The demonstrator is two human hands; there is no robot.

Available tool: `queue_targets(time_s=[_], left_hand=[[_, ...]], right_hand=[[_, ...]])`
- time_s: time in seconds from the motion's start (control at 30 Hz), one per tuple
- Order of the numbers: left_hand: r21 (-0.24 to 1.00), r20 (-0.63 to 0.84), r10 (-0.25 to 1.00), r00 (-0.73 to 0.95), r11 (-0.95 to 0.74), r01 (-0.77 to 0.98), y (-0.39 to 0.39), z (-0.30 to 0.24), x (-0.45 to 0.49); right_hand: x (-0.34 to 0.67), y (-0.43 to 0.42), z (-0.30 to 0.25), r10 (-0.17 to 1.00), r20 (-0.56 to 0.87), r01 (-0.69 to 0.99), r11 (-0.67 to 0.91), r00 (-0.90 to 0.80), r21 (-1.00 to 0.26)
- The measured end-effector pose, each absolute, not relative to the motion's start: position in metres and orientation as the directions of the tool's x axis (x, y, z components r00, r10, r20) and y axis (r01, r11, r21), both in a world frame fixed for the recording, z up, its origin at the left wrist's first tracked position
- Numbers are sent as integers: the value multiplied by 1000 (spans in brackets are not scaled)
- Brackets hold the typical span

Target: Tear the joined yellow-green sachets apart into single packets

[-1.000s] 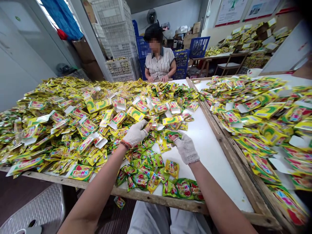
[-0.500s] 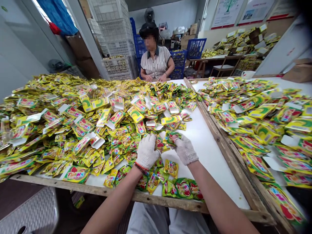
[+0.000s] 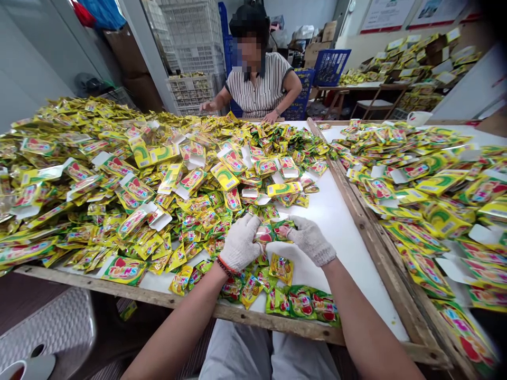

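Spreading across the white counter (image 3: 336,221), a huge heap of yellow sachets (image 3: 99,174) fills the left, with a second pile (image 3: 428,179) beyond the wooden rail (image 3: 368,227). Opposite, a person in a striped shirt (image 3: 259,92) reaches into the heap. Near me a row of green sachets (image 3: 301,303) lies along the edge, apparently kept apart by kind. My gloved left hand (image 3: 240,243) and right hand (image 3: 311,240) both pinch shut on one small sachet (image 3: 273,232) between them.

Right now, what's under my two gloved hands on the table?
Green and yellow snack packets lie under the left hand and right hand, on the white table. Whatever the palms cover is hidden.
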State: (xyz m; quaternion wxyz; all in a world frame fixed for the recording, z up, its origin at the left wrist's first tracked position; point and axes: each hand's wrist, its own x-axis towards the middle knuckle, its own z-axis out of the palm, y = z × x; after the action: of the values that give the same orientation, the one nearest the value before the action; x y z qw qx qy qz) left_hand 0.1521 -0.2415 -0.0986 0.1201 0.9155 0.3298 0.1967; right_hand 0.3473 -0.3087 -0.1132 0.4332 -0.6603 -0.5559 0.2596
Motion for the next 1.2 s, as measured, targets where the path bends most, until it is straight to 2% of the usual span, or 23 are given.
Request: queue_targets(time_s=[0.07,0.17,0.27,0.37,0.5,0.63,0.73,0.83,0.93,1.0,1.1,1.2], left_hand=[[309,279,617,736,-783,539,-243,-99,153],[311,277,587,760,-804,507,-243,-101,157],[344,273,610,744,-784,517,-243,-104,160],[342,279,637,719,-765,545,-244,-108,162],[287,290,670,683,-742,606,-244,-108,161],[227,307,660,686,-750,621,-244,-106,162],[171,285,614,736,-788,591,-244,-107,162],[131,263,605,751,-794,594,-243,-108,162],[146,271,628,730,-776,613,-242,-108,162],[144,268,621,737,-782,607,-242,-109,162],[169,256,587,768,-810,562,-242,-110,160],[360,348,553,757,-825,436,-240,-110,157]], right_hand=[[346,-308,-116,964,162,535,25,212,-845],[345,-306,-122,918,223,631,-36,326,-775],[338,-304,-126,842,355,718,-54,406,-694],[331,-304,-126,826,423,767,-17,372,-641],[333,-307,-122,904,289,684,-4,315,-730],[340,-311,-120,867,305,654,-31,394,-756],[338,-312,-117,932,258,660,27,255,-750],[336,-314,-112,978,91,539,-24,187,-842],[334,-319,-106,967,-151,218,-196,204,-956],[331,-321,-104,959,-263,76,-272,106,-959],[326,-321,-108,950,-310,32,-309,-32,-950],[326,-317,-114,961,-274,-19,-274,22,-962]])
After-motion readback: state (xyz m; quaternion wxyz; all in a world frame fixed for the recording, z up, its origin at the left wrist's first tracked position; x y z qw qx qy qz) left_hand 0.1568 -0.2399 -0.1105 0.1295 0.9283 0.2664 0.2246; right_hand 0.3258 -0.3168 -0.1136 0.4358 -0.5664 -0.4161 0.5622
